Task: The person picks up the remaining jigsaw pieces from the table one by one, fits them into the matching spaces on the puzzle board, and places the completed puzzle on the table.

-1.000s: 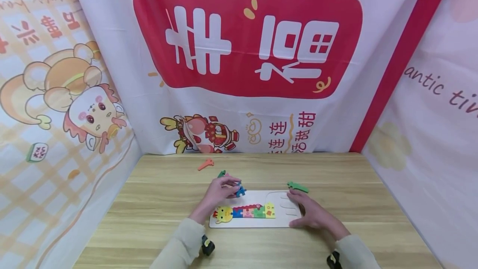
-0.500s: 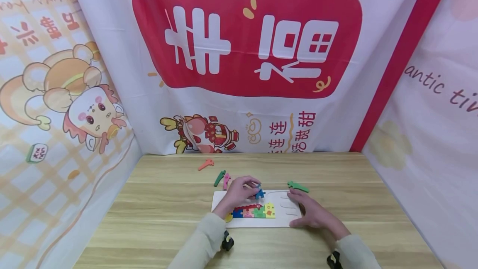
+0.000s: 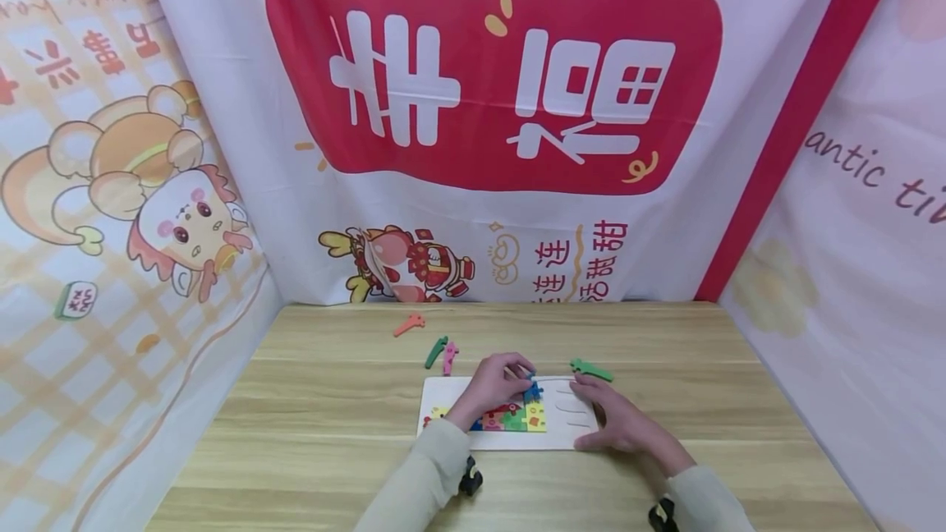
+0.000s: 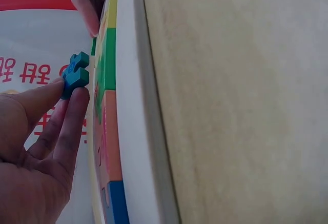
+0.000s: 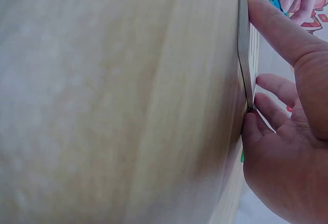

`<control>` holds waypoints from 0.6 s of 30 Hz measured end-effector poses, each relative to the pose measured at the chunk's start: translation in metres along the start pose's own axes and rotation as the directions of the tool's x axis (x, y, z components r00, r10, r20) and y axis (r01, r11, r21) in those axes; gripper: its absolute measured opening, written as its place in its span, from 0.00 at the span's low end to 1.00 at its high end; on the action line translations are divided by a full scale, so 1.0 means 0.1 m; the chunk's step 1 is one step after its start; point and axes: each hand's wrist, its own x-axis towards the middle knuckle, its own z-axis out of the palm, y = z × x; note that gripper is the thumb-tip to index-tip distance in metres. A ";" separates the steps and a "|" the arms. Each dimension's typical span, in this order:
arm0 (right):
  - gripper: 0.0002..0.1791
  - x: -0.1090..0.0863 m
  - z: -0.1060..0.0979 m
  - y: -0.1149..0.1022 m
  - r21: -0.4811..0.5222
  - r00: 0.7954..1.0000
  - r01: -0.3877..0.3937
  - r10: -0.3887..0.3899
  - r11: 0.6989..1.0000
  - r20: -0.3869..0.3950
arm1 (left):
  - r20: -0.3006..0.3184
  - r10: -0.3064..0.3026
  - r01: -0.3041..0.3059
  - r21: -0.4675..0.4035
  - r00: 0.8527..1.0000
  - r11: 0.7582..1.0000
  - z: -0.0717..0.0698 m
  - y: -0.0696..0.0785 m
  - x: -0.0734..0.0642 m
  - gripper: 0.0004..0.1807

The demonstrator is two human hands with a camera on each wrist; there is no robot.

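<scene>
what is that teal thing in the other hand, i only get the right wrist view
Observer: A notched puzzle piece; the left wrist view shows the left hand pinching it.
Operator: anything loose on the table beyond the board
Observer: Yes, the head view shows an orange piece, dark green piece and pink piece beyond its left end.
Operator: what's set on it
Observer: A row; green sits next to yellow.
</scene>
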 end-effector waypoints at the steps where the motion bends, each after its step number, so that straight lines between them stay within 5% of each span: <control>1: 0.56 0.00 0.00 0.00 -0.003 1.000 0.005 -0.005 1.000 -0.002 | 0.001 -0.003 0.003 0.006 1.000 1.000 0.01 0.00 0.01 0.11; 18: 0.55 0.00 -0.02 0.03 0.013 1.000 -0.001 0.001 1.000 0.009 | 0.016 -0.032 0.032 0.026 0.999 0.999 0.07 0.01 0.03 0.11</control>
